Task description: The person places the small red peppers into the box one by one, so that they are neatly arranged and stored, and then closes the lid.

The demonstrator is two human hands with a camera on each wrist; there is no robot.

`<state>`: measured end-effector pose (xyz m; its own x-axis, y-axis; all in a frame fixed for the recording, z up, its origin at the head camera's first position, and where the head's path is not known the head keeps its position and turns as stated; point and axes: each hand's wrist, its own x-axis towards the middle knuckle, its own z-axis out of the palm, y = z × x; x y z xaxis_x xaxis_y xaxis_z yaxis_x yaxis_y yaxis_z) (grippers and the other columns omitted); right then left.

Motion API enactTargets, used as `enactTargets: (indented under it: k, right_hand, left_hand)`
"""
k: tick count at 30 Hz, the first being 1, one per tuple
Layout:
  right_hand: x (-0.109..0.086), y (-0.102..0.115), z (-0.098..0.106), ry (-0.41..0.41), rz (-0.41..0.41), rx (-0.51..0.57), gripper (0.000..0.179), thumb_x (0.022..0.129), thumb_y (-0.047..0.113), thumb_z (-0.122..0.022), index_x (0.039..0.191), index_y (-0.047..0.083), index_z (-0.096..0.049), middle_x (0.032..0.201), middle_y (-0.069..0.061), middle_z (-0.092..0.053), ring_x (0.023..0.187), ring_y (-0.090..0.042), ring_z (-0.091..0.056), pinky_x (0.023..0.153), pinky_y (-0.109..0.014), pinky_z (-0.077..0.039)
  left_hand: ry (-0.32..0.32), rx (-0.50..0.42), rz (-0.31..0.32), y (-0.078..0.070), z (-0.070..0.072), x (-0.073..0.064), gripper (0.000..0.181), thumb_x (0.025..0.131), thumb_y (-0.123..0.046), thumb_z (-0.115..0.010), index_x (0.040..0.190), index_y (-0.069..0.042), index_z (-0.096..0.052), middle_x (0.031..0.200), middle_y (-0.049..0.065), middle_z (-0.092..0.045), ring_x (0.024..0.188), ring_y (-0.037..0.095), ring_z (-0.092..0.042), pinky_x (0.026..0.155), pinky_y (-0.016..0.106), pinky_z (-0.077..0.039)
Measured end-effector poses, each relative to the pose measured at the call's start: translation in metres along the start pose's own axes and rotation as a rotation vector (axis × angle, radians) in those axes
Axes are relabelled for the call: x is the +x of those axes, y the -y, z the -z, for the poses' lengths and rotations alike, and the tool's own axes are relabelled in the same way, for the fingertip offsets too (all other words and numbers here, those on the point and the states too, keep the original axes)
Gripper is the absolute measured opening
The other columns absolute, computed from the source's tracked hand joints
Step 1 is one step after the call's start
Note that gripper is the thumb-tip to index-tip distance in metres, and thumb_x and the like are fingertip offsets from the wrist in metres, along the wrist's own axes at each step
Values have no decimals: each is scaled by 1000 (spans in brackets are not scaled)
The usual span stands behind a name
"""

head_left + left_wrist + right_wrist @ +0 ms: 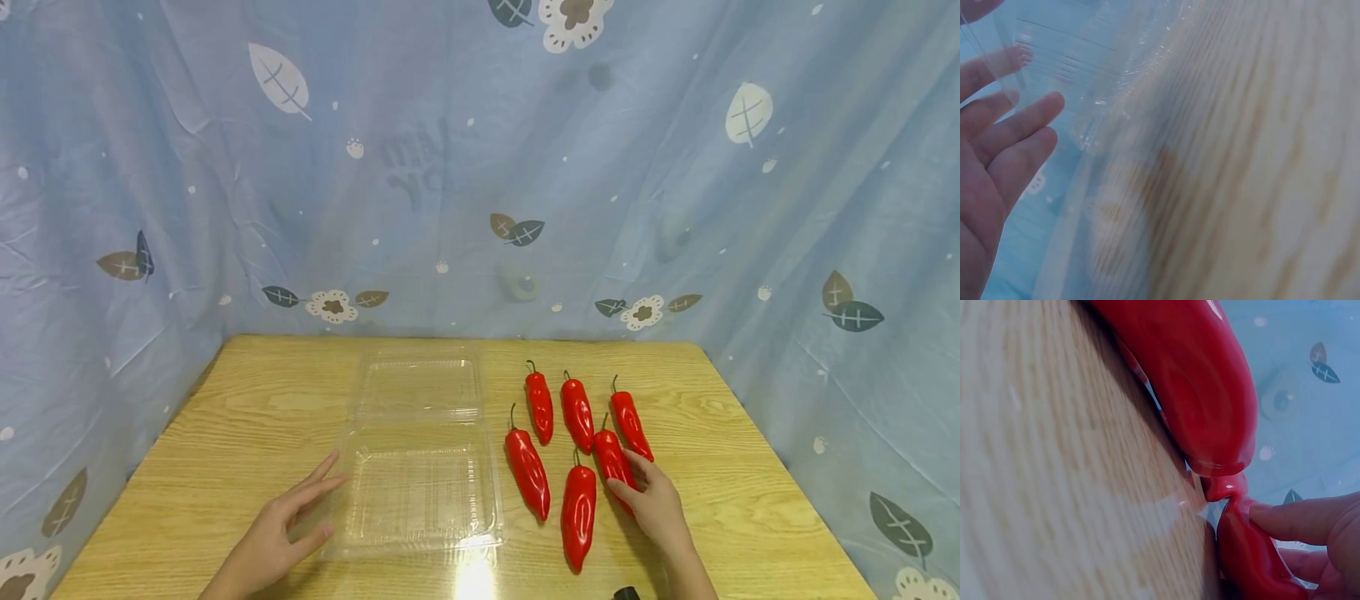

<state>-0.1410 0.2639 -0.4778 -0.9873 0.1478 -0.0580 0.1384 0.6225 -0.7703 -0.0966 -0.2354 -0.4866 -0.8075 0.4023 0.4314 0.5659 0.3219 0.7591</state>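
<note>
My right hand (656, 504) has its thumb and fingers on either side of the lower end of a red chili pepper (611, 454), pinching it on the table. In the right wrist view, the thumb presses that pepper (1250, 556), and a bigger-looking red pepper (1204, 394) lies close beside it. At the left edge of a clear plastic clamshell box (420, 492), spread flat with its lid part behind, my left hand (273, 533) is held with fingers extended. The left wrist view shows those fingers (1022, 128) overlapping the clear plastic wall (1072, 50).
Several other red peppers lie right of the box: one nearest the front (578, 517), one beside the box (527, 475), and more in a back row (576, 412). A small black object (626, 593) shows at the bottom edge. Blue patterned cloth (450, 167) surrounds the wooden table (735, 500).
</note>
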Motion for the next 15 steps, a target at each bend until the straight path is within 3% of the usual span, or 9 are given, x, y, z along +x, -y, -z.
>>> enactTargets:
  k: [15]
  right_hand:
    - [2,2,0,6,-59,42,60,90,16,-64,140,-5,-38,138,-32,-44,128,-45,-42,105,-57,-36]
  left_hand:
    - [5,-10,11,2,-1,-1,54,85,8,-61,136,2,-46,152,29,-22,137,0,-27,102,7,-32]
